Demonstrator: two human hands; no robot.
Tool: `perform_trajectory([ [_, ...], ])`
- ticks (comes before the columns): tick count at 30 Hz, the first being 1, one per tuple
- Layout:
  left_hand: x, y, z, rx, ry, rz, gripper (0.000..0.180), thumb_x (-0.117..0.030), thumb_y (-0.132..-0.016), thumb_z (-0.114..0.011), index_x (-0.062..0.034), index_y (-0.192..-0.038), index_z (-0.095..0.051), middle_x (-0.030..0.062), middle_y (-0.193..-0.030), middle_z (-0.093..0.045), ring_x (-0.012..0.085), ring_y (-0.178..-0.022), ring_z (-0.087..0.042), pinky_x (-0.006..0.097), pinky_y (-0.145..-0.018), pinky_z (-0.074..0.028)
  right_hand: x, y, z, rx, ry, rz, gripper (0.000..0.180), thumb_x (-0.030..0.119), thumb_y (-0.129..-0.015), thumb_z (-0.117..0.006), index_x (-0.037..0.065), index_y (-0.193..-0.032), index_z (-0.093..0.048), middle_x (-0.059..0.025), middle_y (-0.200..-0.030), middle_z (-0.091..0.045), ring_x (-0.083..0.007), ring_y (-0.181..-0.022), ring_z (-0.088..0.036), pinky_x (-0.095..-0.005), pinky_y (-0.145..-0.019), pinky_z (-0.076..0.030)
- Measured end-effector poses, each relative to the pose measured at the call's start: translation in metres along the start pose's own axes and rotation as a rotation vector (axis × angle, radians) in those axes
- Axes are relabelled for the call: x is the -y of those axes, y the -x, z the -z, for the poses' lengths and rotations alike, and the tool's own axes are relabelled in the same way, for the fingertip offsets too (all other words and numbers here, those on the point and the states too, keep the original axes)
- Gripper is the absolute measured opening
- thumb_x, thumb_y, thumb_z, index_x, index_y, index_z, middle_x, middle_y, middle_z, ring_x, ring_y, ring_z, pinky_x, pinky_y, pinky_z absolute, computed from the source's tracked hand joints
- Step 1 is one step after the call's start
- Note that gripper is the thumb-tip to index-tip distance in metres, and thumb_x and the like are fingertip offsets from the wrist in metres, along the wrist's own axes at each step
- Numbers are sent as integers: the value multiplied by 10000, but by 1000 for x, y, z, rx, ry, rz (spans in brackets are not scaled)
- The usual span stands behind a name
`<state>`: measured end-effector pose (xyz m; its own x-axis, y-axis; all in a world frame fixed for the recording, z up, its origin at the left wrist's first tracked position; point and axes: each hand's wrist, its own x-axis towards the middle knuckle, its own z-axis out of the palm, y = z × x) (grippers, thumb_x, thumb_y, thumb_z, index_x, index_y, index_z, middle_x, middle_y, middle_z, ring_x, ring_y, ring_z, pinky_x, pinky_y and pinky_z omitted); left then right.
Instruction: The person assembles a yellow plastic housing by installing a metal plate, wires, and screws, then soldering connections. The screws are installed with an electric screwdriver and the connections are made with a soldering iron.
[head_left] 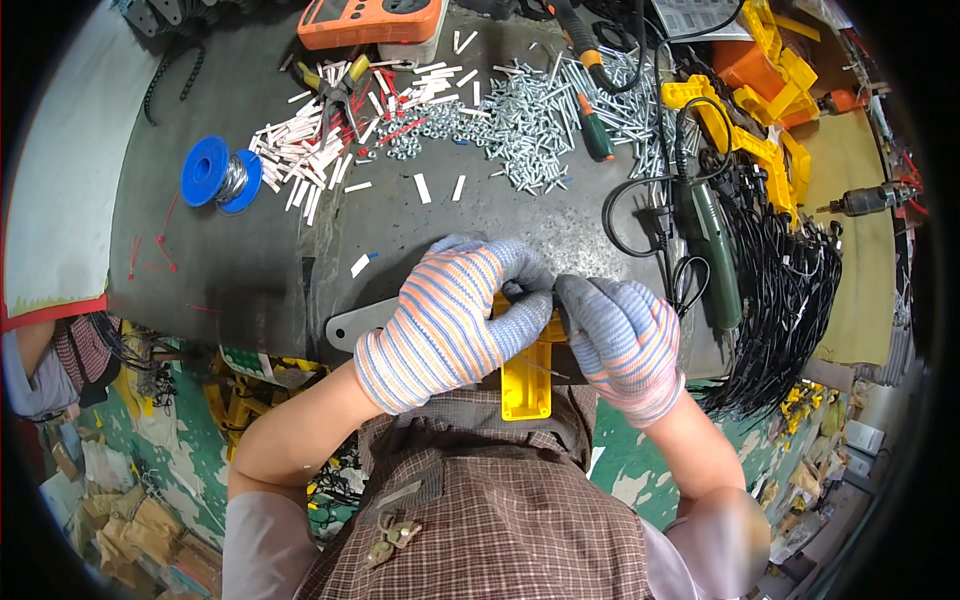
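Observation:
Both my hands wear striped knit gloves and meet over the near edge of the bench. My left hand (450, 318) is curled round the upper part of a yellow plastic housing (526, 388), which hangs over my apron. With thumb and fingertips pressed together, my right hand (622, 342) is right beside the left fingertips at the housing's top. What those right fingers pinch is too small or hidden to name. A grey metal bar with a hole (345, 328) pokes out from under my left wrist.
Beyond my hands lie a pile of screws (530, 125), white sleeves (310, 150), pliers (335, 95), a blue wire spool (205, 172) and a green-handled screwdriver (597, 135). A dark green electric tool (712, 245), black cables (775, 300) and yellow housings (770, 150) crowd the right.

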<state>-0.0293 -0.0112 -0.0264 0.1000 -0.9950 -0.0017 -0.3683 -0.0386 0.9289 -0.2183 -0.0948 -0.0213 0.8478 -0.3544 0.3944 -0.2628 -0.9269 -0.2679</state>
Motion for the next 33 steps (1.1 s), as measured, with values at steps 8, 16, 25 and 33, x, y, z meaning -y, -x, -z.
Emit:
perform_trajectory([
  [8, 10, 4, -9, -273, -530, -550, 149, -159, -763, -700, -115, -896, -651, 43, -830, -652, 244, -800, -627, 514, -998, -398, -24, -29, 26, 709, -992, -604, 204, 164, -825, -665, 13, -960, -636, -76, -814, -611, -171, -672, -587, -314, -586, -467],
  [16, 11, 0, -6, -7, -135, -229, 163, -158, -762, -712, -75, -897, -676, 92, -838, -670, 297, -807, -623, 387, -742, -482, -7, -8, 16, 199, -129, -41, 317, 152, -769, -711, 68, -1055, -603, -101, -925, -639, -299, -784, -646, -394, -660, -532],
  [25, 12, 6, -14, -316, -615, -606, 143, -161, -659, -705, -130, -783, -639, 15, -747, -604, 238, -812, -627, 531, -966, -426, -14, -35, 22, 475, -671, -338, 150, 90, -817, -619, 6, -941, -611, -151, -831, -611, -310, -714, -631, -365, -609, -493],
  [33, 10, -1, -9, -148, -118, -174, 135, -214, -758, -689, -123, -843, -635, 53, -792, -665, 278, -775, -634, 475, -846, -453, 1, -12, 8, 172, -214, -245, 170, 123, -839, -633, 74, -997, -591, -135, -849, -615, -331, -718, -626, -409, -632, -495],
])
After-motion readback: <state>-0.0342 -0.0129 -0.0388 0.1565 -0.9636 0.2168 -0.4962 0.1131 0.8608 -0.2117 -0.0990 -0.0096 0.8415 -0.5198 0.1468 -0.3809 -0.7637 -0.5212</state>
